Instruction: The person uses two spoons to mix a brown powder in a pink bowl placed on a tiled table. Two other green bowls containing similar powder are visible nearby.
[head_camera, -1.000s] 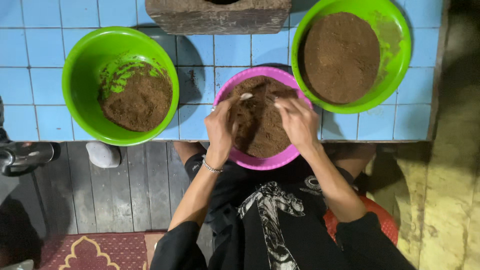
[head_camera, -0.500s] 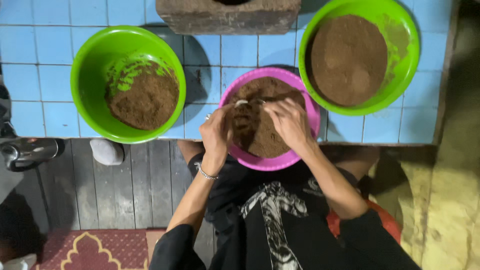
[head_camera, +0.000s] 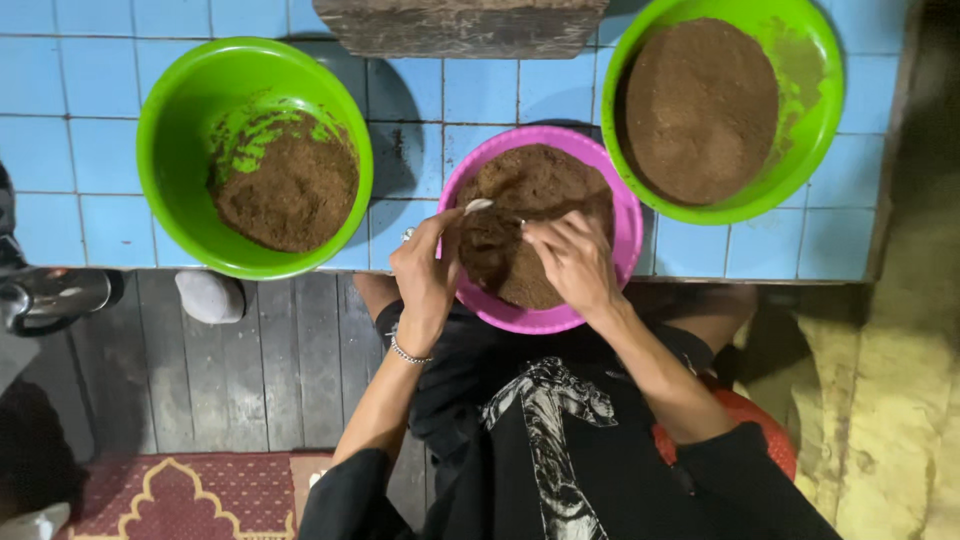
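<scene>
Blue tiles cover the bench, which ends at a dark plank floor with a red patterned rug at the lower left. At the far left edge a dark metal object juts in; what it is cannot be told from this angle. Next comes a green bowl holding a low heap of brown crumbly stuff, its inner wall smeared. Below its rim, on the planks, lies a pale rounded thing, perhaps a stone.

The left hand, with a bead bracelet at the wrist and a ring on one finger, sits at the left rim of the pink bowl. Its fingers pinch a small pale piece, possibly a spoon or a wrapper, just above the brown mix. The right hand rests on the mix, fingers curled, pointing toward the left hand; whether it holds anything I cannot tell. The pale piece lies between the two sets of fingertips, closer to the left hand, its long axis running roughly left to right.

Behind the pink bowl stands a weathered wooden block. To the right a second green bowl carries a smooth, fuller mound of the same brown stuff, and a yellowish rough wall closes the right side.
</scene>
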